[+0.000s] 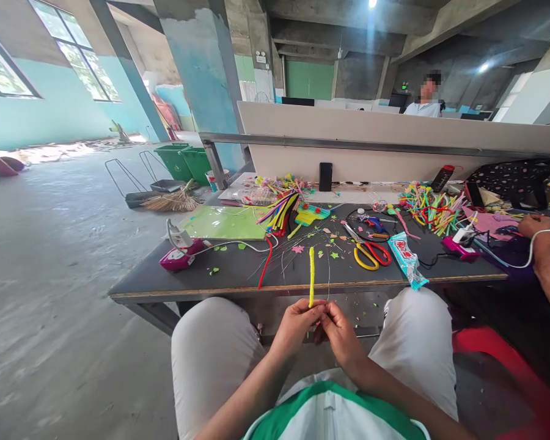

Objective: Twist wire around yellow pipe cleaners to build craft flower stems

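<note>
Between my knees, just off the table's front edge, both hands meet with their fingertips together. My left hand (300,319) pinches the lower end of a fuzzy yellow pipe cleaner (311,275), which stands upright. My right hand (341,330) is closed against the left fingertips. A thin wire (329,272) rises from the right fingertips; its lower end is hidden by the fingers. On the table beyond lie a red pipe cleaner (266,263), a pink star cutout (297,249) and several loose wires. Scissors (371,252) with yellow and red handles rest to the right.
A blue-and-white packet (407,260) overhangs the table edge. Pipe cleaner bundles (433,206), a green board (229,223), a phone (325,176) and pink power strips (182,254) are on the table (146,282). A co-worker's hand (538,226) is at the right.
</note>
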The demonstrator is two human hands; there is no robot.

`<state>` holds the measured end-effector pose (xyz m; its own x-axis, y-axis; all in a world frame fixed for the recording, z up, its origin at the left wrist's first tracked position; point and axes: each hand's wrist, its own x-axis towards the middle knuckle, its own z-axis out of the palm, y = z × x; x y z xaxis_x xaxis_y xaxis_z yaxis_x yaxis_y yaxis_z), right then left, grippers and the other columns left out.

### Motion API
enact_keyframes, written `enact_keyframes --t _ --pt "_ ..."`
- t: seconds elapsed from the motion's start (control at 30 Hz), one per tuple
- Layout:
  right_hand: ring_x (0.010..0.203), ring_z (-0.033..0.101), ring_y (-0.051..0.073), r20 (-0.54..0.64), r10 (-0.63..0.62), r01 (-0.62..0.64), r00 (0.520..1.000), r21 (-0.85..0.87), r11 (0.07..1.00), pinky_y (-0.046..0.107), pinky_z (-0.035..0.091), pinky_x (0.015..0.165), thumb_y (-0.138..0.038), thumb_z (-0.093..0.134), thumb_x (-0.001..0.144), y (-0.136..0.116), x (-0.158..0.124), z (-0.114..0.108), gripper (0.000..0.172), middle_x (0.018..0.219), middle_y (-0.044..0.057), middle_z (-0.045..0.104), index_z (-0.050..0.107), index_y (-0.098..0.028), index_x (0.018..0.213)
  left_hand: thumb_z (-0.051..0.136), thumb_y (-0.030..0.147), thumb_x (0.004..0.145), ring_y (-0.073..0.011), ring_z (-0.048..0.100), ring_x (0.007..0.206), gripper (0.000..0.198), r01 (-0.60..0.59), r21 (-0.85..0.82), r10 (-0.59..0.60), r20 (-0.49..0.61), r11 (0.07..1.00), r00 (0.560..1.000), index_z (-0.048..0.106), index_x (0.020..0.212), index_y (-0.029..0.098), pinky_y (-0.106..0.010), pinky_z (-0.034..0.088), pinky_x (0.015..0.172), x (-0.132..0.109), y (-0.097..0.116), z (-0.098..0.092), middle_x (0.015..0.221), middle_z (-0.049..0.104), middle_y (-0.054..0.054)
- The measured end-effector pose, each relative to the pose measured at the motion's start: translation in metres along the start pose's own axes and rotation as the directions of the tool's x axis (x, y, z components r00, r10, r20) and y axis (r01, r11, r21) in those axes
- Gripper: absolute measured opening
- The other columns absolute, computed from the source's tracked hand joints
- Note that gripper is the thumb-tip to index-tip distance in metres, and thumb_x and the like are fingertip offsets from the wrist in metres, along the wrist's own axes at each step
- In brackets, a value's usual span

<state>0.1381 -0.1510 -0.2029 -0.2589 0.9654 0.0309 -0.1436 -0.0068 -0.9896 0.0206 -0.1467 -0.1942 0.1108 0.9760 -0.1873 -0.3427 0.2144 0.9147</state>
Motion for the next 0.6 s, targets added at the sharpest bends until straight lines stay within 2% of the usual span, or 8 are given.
enact_keyframes --t 0.1,0.17,0.3,0.43,0.6 --pt "0.055 0.051 0.013 -0.051 -0.057 0.052 0.997 -0.089 0.995 0.026 0.041 0.053 -0.048 0.053 0.084 0.001 0.000 -0.005 0.027 0.064 -0.002 0.055 0.056 -0.022 0.077 0.077 0.036 0.061 -0.0099 0.053 0.054 0.032 -0.044 0.030 0.046 -0.065 0.999 0.997 0.071 0.080 0.011 -0.021 0.041 0.052 0.004 0.001 -0.003 0.064 0.063 -0.002" --pt "0.055 0.051 0.014 -0.082 -0.040 0.032 0.996 -0.096 0.995 0.026 0.042 0.054 -0.046 0.053 0.085 0.001 0.000 -0.007 0.026 0.061 -0.002 0.055 0.055 -0.022 0.076 0.077 0.037 0.061 -0.0103 0.054 0.055 0.033 -0.041 0.033 0.044 -0.076 0.999 0.996 0.072 0.081 0.012 -0.022 0.042 0.054 0.004 0.000 -0.004 0.064 0.064 -0.002" --pt "0.051 0.052 0.014 -0.099 0.015 -0.016 0.995 -0.016 1.000 0.027 0.043 0.051 -0.046 0.054 0.084 0.000 -0.001 -0.008 0.025 0.061 -0.003 0.056 0.055 -0.022 0.077 0.075 0.039 0.062 -0.0094 0.052 0.051 0.035 -0.028 -0.016 0.027 -0.036 0.999 0.999 0.070 0.085 0.012 -0.022 0.040 0.051 0.004 -0.004 -0.005 0.060 0.060 0.000" --pt "0.052 0.050 0.012 -0.136 0.013 -0.018 0.991 -0.038 0.999 0.025 0.041 0.049 -0.046 0.056 0.082 0.002 0.002 -0.011 0.026 0.068 -0.002 0.058 0.056 -0.021 0.078 0.076 0.037 0.063 -0.0074 0.049 0.054 0.034 -0.068 -0.007 0.068 0.001 0.998 0.998 0.067 0.085 0.012 -0.020 0.037 0.052 0.005 -0.009 -0.006 0.066 0.061 0.000" --pt "0.052 0.048 0.012 -0.151 -0.015 0.003 0.988 -0.077 0.997 0.024 0.039 0.048 -0.046 0.056 0.082 0.005 0.005 -0.015 0.026 0.065 -0.002 0.055 0.057 -0.021 0.076 0.078 0.036 0.058 -0.0067 0.045 0.051 0.032 -0.090 0.072 0.091 -0.004 0.993 0.996 0.060 0.073 0.014 -0.019 0.035 0.051 0.005 -0.009 -0.007 0.062 0.056 0.003"
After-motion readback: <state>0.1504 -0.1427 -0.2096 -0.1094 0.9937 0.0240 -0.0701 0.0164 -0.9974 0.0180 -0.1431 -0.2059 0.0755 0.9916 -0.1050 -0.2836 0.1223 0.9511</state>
